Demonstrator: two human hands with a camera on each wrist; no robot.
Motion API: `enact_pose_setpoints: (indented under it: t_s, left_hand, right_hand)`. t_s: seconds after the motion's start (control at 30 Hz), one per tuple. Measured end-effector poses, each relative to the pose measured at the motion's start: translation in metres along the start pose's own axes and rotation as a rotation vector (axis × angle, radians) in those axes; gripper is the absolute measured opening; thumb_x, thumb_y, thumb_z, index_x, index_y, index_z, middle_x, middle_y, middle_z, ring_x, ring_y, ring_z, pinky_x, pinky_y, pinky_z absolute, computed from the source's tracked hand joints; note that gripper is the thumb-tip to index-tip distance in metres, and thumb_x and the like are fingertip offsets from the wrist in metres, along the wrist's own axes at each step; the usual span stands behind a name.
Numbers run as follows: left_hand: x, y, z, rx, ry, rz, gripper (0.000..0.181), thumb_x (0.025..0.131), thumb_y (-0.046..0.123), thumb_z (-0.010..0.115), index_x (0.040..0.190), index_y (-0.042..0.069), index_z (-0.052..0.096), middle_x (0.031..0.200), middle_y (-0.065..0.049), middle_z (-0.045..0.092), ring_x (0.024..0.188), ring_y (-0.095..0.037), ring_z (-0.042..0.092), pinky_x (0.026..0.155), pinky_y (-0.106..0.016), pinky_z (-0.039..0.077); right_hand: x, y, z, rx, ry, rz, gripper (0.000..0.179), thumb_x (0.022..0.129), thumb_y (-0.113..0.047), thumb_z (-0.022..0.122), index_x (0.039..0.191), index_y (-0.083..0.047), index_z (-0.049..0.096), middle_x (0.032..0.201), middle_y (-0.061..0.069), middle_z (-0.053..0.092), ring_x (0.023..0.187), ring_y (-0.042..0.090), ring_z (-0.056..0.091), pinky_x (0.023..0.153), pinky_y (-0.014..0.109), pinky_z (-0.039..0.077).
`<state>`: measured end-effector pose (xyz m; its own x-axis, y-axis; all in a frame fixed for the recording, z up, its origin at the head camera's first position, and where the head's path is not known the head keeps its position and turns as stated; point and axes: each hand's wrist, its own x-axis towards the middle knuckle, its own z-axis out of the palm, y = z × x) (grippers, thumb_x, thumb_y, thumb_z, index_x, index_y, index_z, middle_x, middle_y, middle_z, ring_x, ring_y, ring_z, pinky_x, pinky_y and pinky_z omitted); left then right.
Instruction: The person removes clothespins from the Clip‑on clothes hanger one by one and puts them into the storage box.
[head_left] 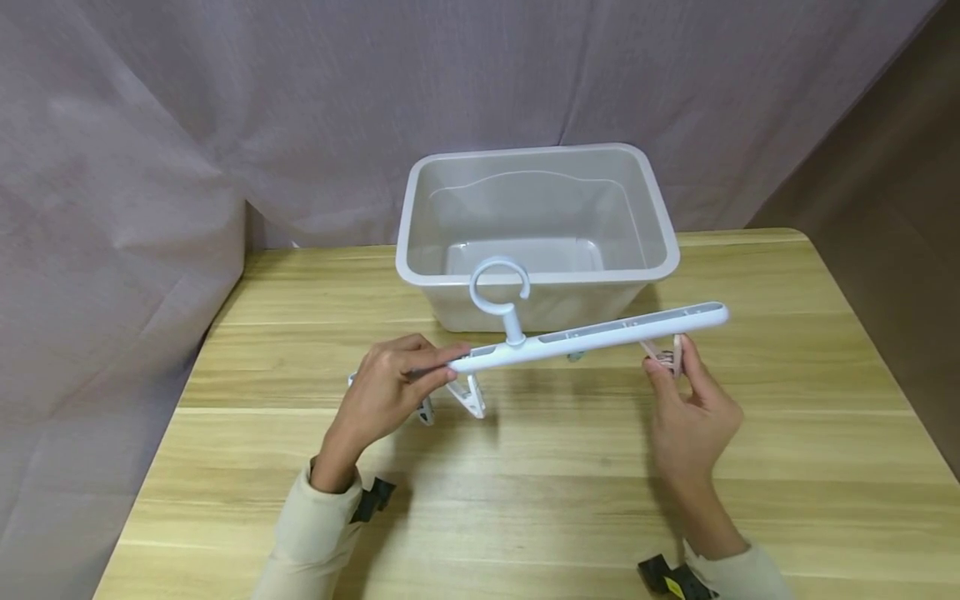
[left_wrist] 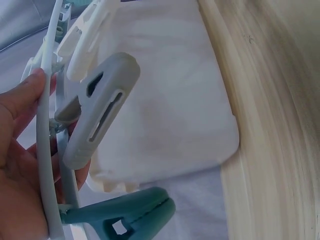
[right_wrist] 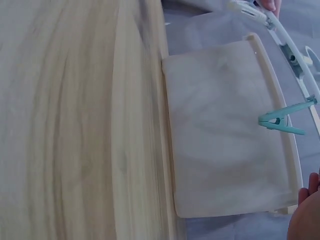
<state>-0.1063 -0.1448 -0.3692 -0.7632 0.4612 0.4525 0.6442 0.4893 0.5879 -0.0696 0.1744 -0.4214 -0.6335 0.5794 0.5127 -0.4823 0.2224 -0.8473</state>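
A long white clip hanger (head_left: 637, 323) with a ring-shaped hook (head_left: 480, 283) is held up over the table, its right end tilted higher. My left hand (head_left: 378, 387) grips the bar near its left end, fingers and thumb on opposite sides. Around that hand hang a white clothespin (head_left: 471, 398), a grey clothespin (left_wrist: 102, 112) and a dark green one (left_wrist: 132, 212). Below the right end, my right hand (head_left: 693, 421) pinches a whitish clothespin (head_left: 671, 358) between thumb and finger. The right wrist view shows a teal clothespin (right_wrist: 282, 120) dangling midway along the bar; only part of the right hand appears there.
Behind the hanger stands a pale grey plastic bin (head_left: 600, 277), its mouth facing up and nothing visible inside. It sits by the back edge of the wooden table (head_left: 525, 500). A greyish curtain (head_left: 322, 108) hangs behind and to the left.
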Motion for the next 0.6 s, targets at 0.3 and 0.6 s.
enact_pose_setpoints:
  t_s: [0.3,0.6]
  left_hand:
    - [0.001,0.003,0.001,-0.031,-0.02,-0.022,0.031,0.086,0.011,0.079,0.117,0.014,0.077,0.078,0.005,0.064,0.06,-0.008,0.047,0.05,-0.026,0.04]
    - [0.001,0.005,0.0,-0.126,-0.086,-0.017,0.031,0.087,0.004,0.077,0.117,0.005,0.074,0.085,-0.001,0.07,0.062,-0.007,0.048,0.051,-0.024,0.043]
  right_hand:
    - [0.004,-0.004,0.009,-0.088,0.178,-0.277,0.044,0.075,-0.018,0.088,0.102,0.012,0.072,0.094,0.026,0.07,0.086,0.011,0.07,0.081,0.021,0.053]
    - [0.011,-0.011,0.023,-0.001,0.327,-0.514,0.036,0.073,-0.026,0.088,0.09,0.005,0.078,0.08,0.024,0.07,0.077,0.02,0.067,0.078,0.026,0.054]
